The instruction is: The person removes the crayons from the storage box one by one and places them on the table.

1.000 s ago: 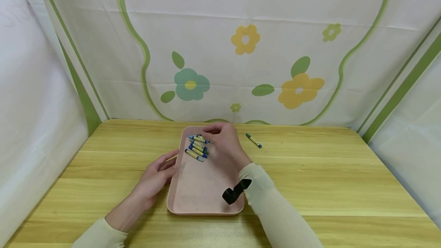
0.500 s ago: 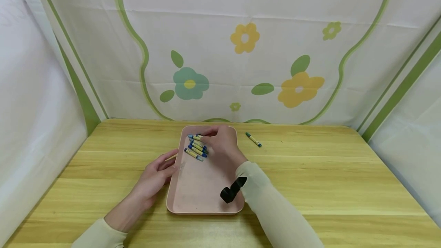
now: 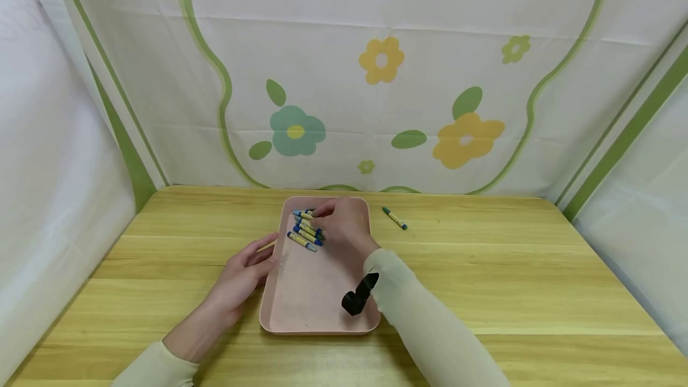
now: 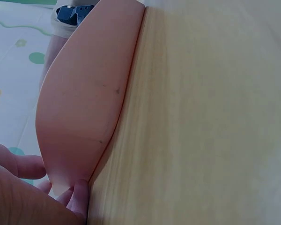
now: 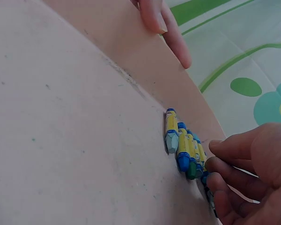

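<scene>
Soft, even light is filling the scene, casting faint shadows on the worktop (image 3: pixel 484 267). The head view is staying sharp; both wrist views are blurring close up and bending at the edges.

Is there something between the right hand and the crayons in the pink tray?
Nothing visible. The right hand is already at the row of crayons in the pink tray, its fingertips touching them. One more crayon lies apart on the table.

A row of crayons (image 5: pixel 182 147) is seen on the pink tray (image 5: pixel 61 140). Their far end is touched by the right hand's fingertips (image 5: pixel 214 146). The tray rim is touched by the left hand (image 5: pixel 161 23).
</scene>
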